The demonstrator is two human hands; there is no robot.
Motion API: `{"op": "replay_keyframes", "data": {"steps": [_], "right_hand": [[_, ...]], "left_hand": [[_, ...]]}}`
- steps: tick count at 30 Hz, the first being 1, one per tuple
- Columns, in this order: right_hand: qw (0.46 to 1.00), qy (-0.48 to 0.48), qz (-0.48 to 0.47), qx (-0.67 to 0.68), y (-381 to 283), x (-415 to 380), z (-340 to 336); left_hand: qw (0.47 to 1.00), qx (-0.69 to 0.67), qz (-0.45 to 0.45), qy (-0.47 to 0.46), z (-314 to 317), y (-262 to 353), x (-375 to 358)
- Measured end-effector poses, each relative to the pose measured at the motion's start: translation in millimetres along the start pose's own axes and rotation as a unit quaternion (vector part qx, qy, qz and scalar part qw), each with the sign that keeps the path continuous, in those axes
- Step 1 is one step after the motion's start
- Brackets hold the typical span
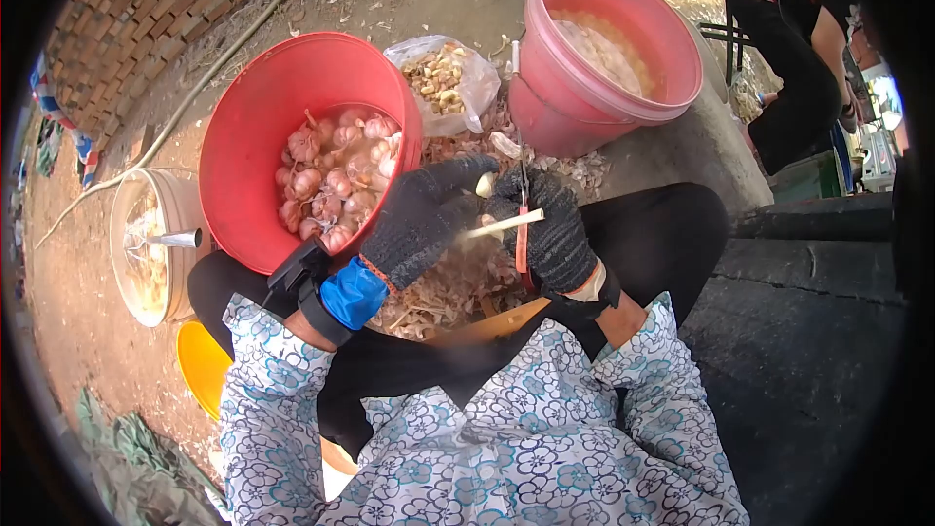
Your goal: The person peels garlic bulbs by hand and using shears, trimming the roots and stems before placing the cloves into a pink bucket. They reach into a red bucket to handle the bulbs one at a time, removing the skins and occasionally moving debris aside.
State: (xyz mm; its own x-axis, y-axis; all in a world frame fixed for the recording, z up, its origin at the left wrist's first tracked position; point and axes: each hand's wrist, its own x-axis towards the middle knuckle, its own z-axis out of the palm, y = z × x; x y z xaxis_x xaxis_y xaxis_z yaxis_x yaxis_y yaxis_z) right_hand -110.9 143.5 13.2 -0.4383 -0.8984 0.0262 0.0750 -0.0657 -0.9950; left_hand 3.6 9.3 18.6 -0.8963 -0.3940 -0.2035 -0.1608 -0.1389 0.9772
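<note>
Bare brown ground point(78, 282) strewn with pale scraps runs up to a stacked red-brick wall point(146, 19), with a long grey hose point(190, 102) lying across it. At the upper right is another person point(799, 58) in dark clothes.

Before the seated wearer, a large round red plastic tub point(229, 151) tilts on the left, holding pink-skinned garlic bulbs point(326, 180) in cloudy liquid. Just beside it sit a clear plastic bag point(474, 97) of yellowish garlic cloves point(435, 73) and a pink plastic bucket point(560, 117) with pale contents in liquid. A whitish plastic bucket point(185, 282) with a metal tube point(177, 238) stands farther left, near a yellow basin point(200, 365).

Both hands wear dark grey knit gloves. The left hand point(414, 219) has its fingers partly curled, with a peeled white clove point(485, 185) at the tips; whether they pinch it I cannot tell. The right hand point(550, 229) is closed around a slim red-handled knife point(522, 251), blade upward. A pale, straight garlic stalk point(506, 224) crosses in front of the knife. Papery garlic skins point(448, 292) lie heaped below.
</note>
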Motion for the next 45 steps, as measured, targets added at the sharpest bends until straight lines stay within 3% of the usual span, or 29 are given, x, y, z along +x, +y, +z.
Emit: {"op": "replay_keyframes", "data": {"steps": [1, 2, 5, 7, 9, 11, 12, 13, 15, 16, 17, 19, 20, 21, 22, 23, 24, 27, 28, 29, 30, 31, 33, 35, 37, 38, 41, 43, 45], "right_hand": [[1.000, 0.009, 0.020, 0.010, -4, -1, 2], [0.983, 0.015, -0.008, -0.185, -9, 2, 2], [0.985, 0.019, -0.039, -0.168, 14, 4, -13], [0.999, 0.015, 0.002, -0.040, 10, 3, -14], [0.973, -0.021, 0.080, 0.214, 15, 0, -18], [0.958, -0.007, 0.079, 0.274, 24, 0, -18], [0.998, -0.025, -0.023, 0.047, 21, 3, -25], [0.974, -0.043, -0.124, -0.184, 13, 6, -26], [0.964, -0.024, -0.161, -0.212, -3, 3, -24], [0.999, -0.037, -0.015, 0.033, -5, 4, -30], [0.951, -0.047, 0.133, 0.274, -8, 5, -32], [0.957, 0.003, 0.095, 0.273, -11, 11, -38], [0.982, 0.018, -0.152, -0.115, 13, 13, -59], [0.797, 0.030, -0.367, -0.478, 16, 19, -62], [0.796, 0.032, -0.367, -0.480, 17, 18, -63], [0.828, 0.042, -0.181, -0.529, 15, 16, -61], [0.828, 0.053, 0.012, -0.558, 9, 15, -52], [0.837, 0.081, -0.060, -0.537, 27, 14, -61], [0.885, 0.104, -0.099, -0.443, 9, 12, -50], [0.851, 0.102, -0.104, -0.504, 1, 13, -48], [0.827, 0.104, -0.132, -0.537, 14, 13, -49], [0.849, 0.100, -0.077, -0.512, 12, 15, -48], [0.853, 0.074, -0.046, -0.515, -15, 6, -34], [0.878, 0.082, -0.092, -0.463, 16, 12, -36], [0.872, 0.091, -0.056, -0.478, 10, 9, -31], [0.872, 0.089, -0.007, -0.482, 9, 8, -28], [0.881, 0.092, -0.137, -0.444, 57, 13, -36], [0.896, 0.099, -0.153, -0.405, 50, 17, -33], [0.848, 0.082, -0.115, -0.510, 27, 9, -31]], "left_hand": [[1.000, 0.000, 0.001, 0.000, -3, -1, 0], [0.999, 0.001, -0.019, -0.036, -5, -3, 2], [0.995, 0.007, -0.035, -0.092, -9, 2, 6], [0.995, -0.041, 0.026, -0.093, -8, 5, 8], [0.994, -0.074, -0.021, -0.083, -9, 10, 4], [0.996, -0.055, -0.033, -0.066, -8, 10, 4], [0.997, -0.030, 0.026, -0.067, -9, 0, 7], [0.997, -0.030, 0.026, -0.067, -11, -3, 8], [0.993, -0.086, -0.037, -0.072, -16, -5, 8], [0.996, 0.018, 0.050, -0.072, -20, -5, 8], [0.996, 0.019, 0.051, -0.071, -20, -8, 8], [0.982, -0.181, 0.013, -0.056, -19, -12, 9], [0.982, -0.175, 0.002, -0.074, -20, -6, 5], [0.982, -0.174, 0.003, -0.076, -21, -6, 2], [0.975, -0.206, -0.016, -0.079, -21, -7, 0], [0.967, -0.237, -0.035, -0.082, -23, -6, -1], [0.988, -0.114, 0.031, -0.096, -28, -11, 3], [0.991, -0.121, -0.002, -0.055, -22, -10, 2], [0.967, -0.239, -0.058, -0.059, -20, -10, 9], [0.928, -0.344, -0.122, -0.072, -18, -8, 12], [0.985, -0.162, -0.018, -0.061, -11, 4, 4], [0.956, -0.278, -0.057, -0.071, -12, -5, 6], [0.982, -0.178, -0.044, -0.052, -5, 8, -5], [0.994, -0.016, 0.072, -0.080, -12, -8, -4], [0.981, -0.172, -0.024, -0.084, -13, -3, -4], [0.987, -0.122, 0.018, -0.106, -16, -7, -4], [0.987, -0.037, 0.082, -0.136, -21, -14, -4], [0.984, -0.103, 0.023, -0.143, -19, -11, 0], [0.979, -0.156, -0.016, -0.128, -17, -12, -1]]}}
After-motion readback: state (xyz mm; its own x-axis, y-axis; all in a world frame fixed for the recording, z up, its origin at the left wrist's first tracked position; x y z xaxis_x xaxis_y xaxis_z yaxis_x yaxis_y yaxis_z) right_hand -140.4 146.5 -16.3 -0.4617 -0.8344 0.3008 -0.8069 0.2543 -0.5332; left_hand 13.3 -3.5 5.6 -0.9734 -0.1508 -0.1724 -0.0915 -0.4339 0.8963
